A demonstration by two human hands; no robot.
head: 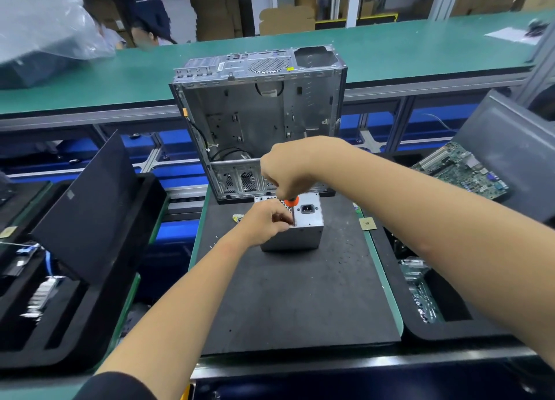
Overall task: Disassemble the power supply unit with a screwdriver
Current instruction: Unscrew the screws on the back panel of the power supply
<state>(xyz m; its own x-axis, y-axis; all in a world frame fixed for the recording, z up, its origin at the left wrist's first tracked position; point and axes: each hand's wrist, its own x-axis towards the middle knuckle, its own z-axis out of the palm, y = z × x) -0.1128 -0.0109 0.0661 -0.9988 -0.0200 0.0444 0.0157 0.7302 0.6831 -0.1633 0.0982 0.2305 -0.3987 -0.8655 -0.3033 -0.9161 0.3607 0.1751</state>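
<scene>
A grey metal power supply unit [306,228] stands on a dark foam mat [294,294], its socket face turned up. My right hand [285,171] grips a screwdriver [292,202] with an orange collar from above; the shaft points straight down at the unit's top left edge. My left hand [267,221] holds the unit's left side, fingers curled by the screwdriver's tip. The tip itself is hidden behind my fingers.
An empty computer case [258,114] stands open just behind the unit. A black panel [87,207] leans in a foam tray at left. A motherboard [462,168] and a tray of parts [420,291] lie at right. A small chip [367,224] sits on the mat's right edge.
</scene>
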